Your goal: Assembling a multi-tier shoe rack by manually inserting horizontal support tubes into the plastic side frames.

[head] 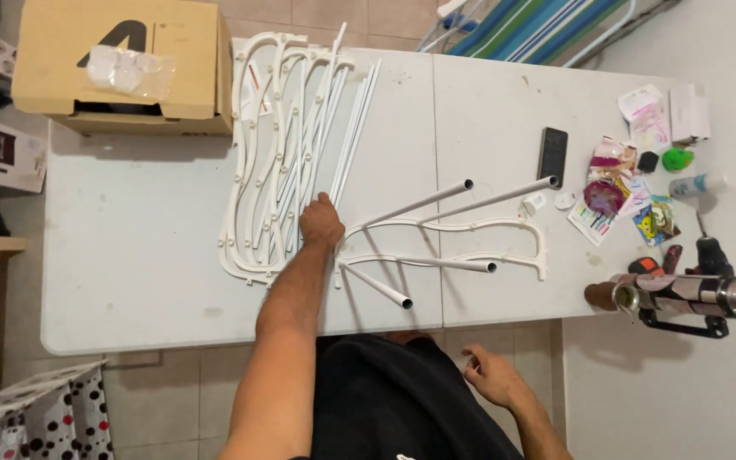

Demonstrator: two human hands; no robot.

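A white folding table [129,281] carries a stack of curved white plastic frames [253,179] and loose white tubes [353,128] running from near edge to far edge. The left hand [321,223] rests at the near end of those tubes, fingers curled onto them; whether it truly grips one I cannot tell. The right hand [491,375] hangs open below the near edge, well apart.

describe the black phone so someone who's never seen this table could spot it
Start at the white folding table and go to its right half, past the white tubes. The phone lies flat just beyond the upper tube's open end, left of the colourful wrappers. It is the only plain black slab there.
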